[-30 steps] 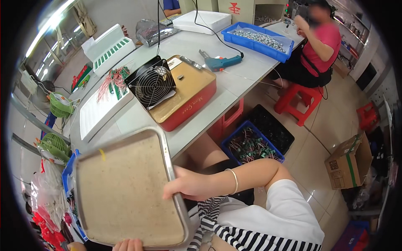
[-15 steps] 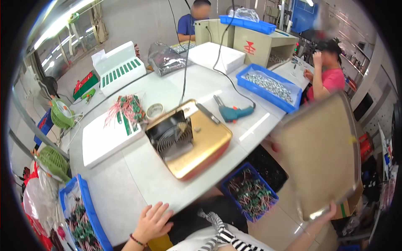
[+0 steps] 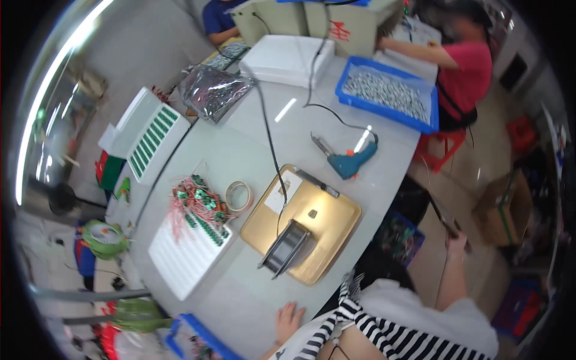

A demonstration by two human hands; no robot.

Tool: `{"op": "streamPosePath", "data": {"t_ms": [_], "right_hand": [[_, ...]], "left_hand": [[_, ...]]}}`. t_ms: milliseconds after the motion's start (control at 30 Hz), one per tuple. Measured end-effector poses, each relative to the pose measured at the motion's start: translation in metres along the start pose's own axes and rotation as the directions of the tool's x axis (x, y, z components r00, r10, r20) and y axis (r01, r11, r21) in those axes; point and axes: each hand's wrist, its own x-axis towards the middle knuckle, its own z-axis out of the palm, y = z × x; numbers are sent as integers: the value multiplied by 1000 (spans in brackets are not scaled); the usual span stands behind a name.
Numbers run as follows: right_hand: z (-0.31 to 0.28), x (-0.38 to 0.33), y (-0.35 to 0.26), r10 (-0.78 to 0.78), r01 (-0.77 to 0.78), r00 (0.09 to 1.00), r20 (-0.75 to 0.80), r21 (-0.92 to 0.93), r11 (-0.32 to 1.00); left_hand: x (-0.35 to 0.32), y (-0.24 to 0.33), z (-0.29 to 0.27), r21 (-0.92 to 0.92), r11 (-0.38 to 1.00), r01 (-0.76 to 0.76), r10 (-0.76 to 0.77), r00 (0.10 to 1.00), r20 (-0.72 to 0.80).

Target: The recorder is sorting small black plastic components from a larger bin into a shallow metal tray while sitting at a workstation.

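My left hand [image 3: 289, 323] lies on the near edge of the table, fingers spread, holding nothing. Out to the right, my right hand [image 3: 457, 242] grips a flat tray [image 3: 442, 219], which now shows only as a thin, blurred edge. On the table before me is a gold metal tray [image 3: 336, 231]. A small black fan [image 3: 287, 247] stands on it, and a dark-handled tool lies along its far edge. To its left are a roll of tape [image 3: 239, 197] and wired green circuit boards [image 3: 198, 201] on a white foam tray [image 3: 180, 264].
A teal glue gun [image 3: 351, 161] with a black cord lies beyond the gold tray. Farther off are a blue bin [image 3: 390, 123] of small metal parts, a white foam box [image 3: 288, 59] and a dark plastic bag [image 3: 216, 90]. A co-worker in pink sits at the right, near a red stool [image 3: 441, 150].
The flat tray in my right hand has turned from broadside to edge-on. My view has tilted and shifted. The small fan stands at a different angle in the picture.
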Motion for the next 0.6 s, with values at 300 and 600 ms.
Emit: {"op": "streamPosePath", "data": {"t_ms": [300, 600], "right_hand": [[108, -114, -67, 100, -150, 909, -405, -96, 984], [-4, -242, -173, 32, -44, 862, -506, -13, 999]], "left_hand": [[11, 16, -19, -8, 1000, -29, 29, 999, -24], [4, 18, -12, 30, 994, -108, 110, 990, -84]]}}
